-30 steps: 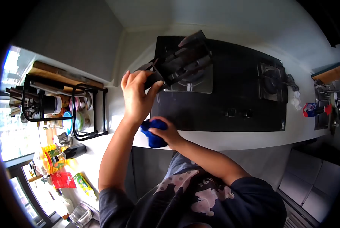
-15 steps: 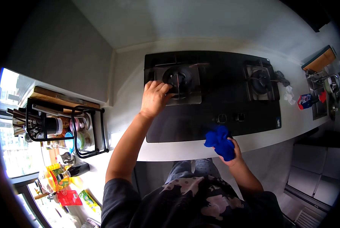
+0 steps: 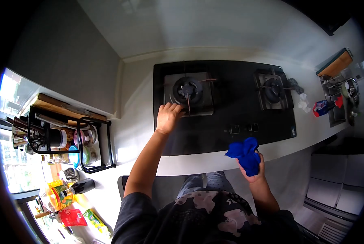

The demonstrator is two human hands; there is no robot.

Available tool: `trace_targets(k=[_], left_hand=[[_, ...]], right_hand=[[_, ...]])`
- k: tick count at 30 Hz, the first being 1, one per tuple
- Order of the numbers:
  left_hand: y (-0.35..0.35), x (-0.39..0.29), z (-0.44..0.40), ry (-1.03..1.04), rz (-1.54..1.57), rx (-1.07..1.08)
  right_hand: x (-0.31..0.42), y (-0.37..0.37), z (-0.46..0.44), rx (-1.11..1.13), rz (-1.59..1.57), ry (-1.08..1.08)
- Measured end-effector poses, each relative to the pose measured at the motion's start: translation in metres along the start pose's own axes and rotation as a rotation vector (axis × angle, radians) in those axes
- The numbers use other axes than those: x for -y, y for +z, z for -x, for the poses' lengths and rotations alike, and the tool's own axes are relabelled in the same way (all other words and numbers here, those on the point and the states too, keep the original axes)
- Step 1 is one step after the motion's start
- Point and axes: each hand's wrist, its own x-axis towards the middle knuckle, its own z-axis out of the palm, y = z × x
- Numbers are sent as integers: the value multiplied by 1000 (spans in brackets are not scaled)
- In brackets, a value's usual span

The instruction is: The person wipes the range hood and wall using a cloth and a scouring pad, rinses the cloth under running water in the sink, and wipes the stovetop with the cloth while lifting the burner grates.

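Note:
My left hand [image 3: 169, 117] is at the front left of the left burner [image 3: 187, 90], its fingers bent together over the near edge of the pan support [image 3: 189, 106]. The support stands on the steel plate around the burner; what the fingertips grip is hidden. A crumpled blue cloth [image 3: 247, 155] is in my right hand [image 3: 255, 171], in front of the counter's edge and below the two knobs [image 3: 243, 129] of the black hob [image 3: 226, 118].
On the right are the second burner [image 3: 274, 89], a mesh scourer [image 3: 295, 86], white tissue [image 3: 303, 102], a blue and red packet [image 3: 321, 108] and the sink [image 3: 337, 116]. A black rack [image 3: 110, 142] with jars, a dark bottle [image 3: 83, 186] and packets stand at left.
The pan support, earlier raised and tilted in my left hand, now stands on the left burner. My right hand has moved right with the blue cloth. The view has shifted.

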Motion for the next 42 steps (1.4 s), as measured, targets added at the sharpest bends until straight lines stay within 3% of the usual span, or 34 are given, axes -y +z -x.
trace_targets(k=[13,18,21,26,30,33,36,42], left_hand=[[28,-3,32,-60,-114,104],[1,-50,65,-163,-84,-51],[0,-93,108,-304,-42,0],[16,-212,136,-336,139,131],[41,-327,88,-230,266,145],[77,-419,40,-201,428,124],[123,-511,-3,-99,633,209],[178,-677,-95,218,704,408]], right_hand=[[38,3,14,182,-93,-152],[74,1,37,209,-241,-244],[109,-23,53,177,-305,-267],[188,-90,101,193,-361,-390],[272,-164,151,252,-399,-471],[339,-224,200,178,-431,-578],[399,-280,252,138,-493,-692],[481,-360,336,-31,-579,-970]])
